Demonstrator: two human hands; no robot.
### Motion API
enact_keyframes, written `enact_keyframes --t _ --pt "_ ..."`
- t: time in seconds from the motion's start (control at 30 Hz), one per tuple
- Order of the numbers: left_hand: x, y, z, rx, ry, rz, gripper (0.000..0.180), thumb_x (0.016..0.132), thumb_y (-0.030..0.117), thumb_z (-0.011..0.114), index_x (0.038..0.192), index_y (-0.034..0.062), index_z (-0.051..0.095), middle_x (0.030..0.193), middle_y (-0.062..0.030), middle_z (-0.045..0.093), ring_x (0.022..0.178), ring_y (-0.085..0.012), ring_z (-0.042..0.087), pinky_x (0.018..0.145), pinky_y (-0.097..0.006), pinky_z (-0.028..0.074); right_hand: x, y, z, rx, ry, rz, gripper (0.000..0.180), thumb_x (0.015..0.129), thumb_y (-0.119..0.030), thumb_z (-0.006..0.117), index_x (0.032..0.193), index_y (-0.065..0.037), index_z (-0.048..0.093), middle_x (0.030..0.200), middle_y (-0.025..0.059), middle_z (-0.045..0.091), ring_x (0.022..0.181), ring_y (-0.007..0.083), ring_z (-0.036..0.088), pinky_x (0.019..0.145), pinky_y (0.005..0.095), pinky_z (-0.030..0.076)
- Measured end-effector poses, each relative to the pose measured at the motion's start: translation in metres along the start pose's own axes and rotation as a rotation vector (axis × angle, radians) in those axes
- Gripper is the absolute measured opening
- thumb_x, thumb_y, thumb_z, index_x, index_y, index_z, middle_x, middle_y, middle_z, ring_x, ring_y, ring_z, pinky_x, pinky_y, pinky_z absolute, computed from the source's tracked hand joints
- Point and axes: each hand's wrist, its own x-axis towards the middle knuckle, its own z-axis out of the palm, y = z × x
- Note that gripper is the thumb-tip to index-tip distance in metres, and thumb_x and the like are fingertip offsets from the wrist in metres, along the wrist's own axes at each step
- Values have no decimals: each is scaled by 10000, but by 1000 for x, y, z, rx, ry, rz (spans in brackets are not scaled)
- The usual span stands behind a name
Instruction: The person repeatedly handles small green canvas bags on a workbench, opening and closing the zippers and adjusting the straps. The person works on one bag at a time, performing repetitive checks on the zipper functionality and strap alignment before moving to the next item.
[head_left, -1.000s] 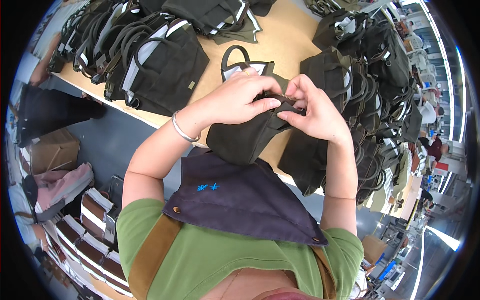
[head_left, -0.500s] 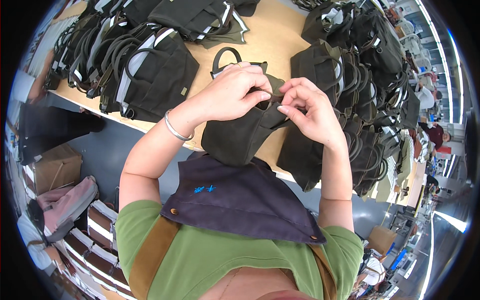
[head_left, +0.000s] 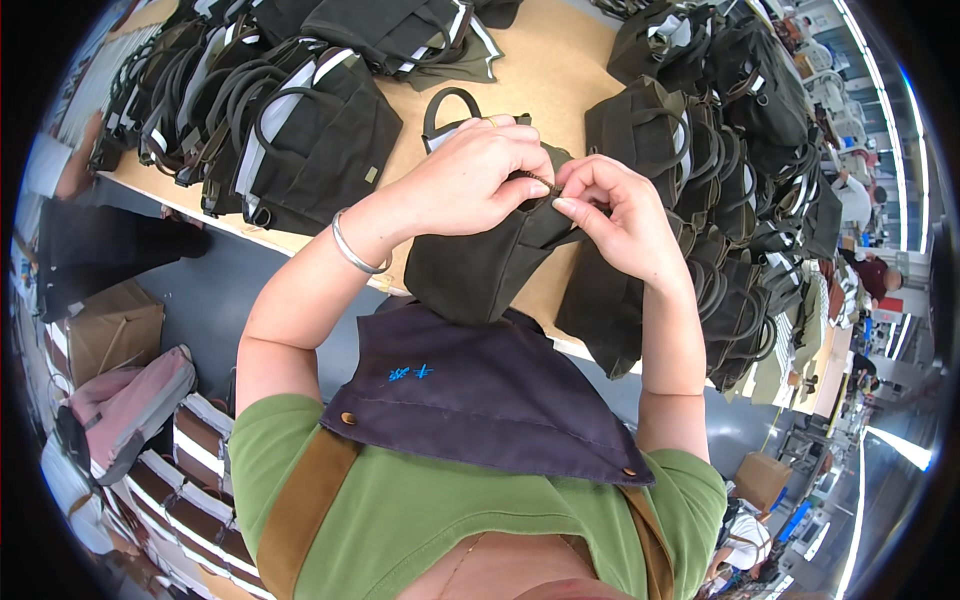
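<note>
A dark olive-black fabric handbag (head_left: pixel 470 270) stands at the near edge of the table, in front of my chest. One round handle (head_left: pixel 452 105) rises on its far side. My left hand (head_left: pixel 490 172), closed, pinches the bag's zipper edge (head_left: pixel 540 180) near its upper corner. Right beside it my right hand (head_left: pixel 615 205) is closed too, thumb and fingers pinching the same top edge at the zipper's end. The fingertips of both hands nearly meet. Whether a zipper pull lies between the fingers is hidden.
Similar dark bags (head_left: pixel 320 145) stand in a row at the left, and more bags (head_left: pixel 640 140) crowd the right. The light wooden table (head_left: pixel 545 60) shows between them. A cardboard box (head_left: pixel 115 330) and a pink-grey bag (head_left: pixel 135 405) lie lower left. Another person's arm (head_left: pixel 85 160) is at the far left.
My two hands have come closer together at the zipper's end, the right fingers now curled tighter. The bag stays in almost the same place.
</note>
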Motion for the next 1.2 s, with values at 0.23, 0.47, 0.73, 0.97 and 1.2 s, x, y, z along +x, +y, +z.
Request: enact_keyframes --t 0.23,0.47,0.73,0.97,1.2 --pt "-2 -1 2 -6 14 15 73 842 129 656 849 58 638 762 -56 519 814 -248 498 764 -369 405 -1 -2 0 71 -20 6 126 835 -15 692 857 -5 568 864 67 653 755 127 643 602 268 507" --pt "-12 0 11 -22 226 -14 105 809 158 709 895 108 678 818 -13 564 846 -222 520 805 -359 386 1 2 0 235 18 15 201 821 84 664 917 -16 519 922 74 650 834 102 631 739 256 525" --pt "-28 14 35 55 269 -140 94 782 217 757 834 157 707 780 37 572 816 -174 530 811 -352 313 -1 3 -1 257 16 71 227 828 102 649 963 -17 511 950 76 640 846 103 622 790 256 518" --pt "-28 16 41 97 311 -146 43 780 132 712 789 145 672 759 31 578 809 -169 541 832 -357 310 4 -2 0 182 -37 107 298 804 67 703 1043 1 539 919 56 635 728 76 598 695 249 517" --pt "-37 -35 -31 362 -127 -260 316 655 2 548 938 124 619 989 -31 605 1136 -214 540 1021 -463 263 -3 -13 8 56 -89 39 338 766 31 749 1056 -13 581 894 72 665 762 159 653 716 296 522"
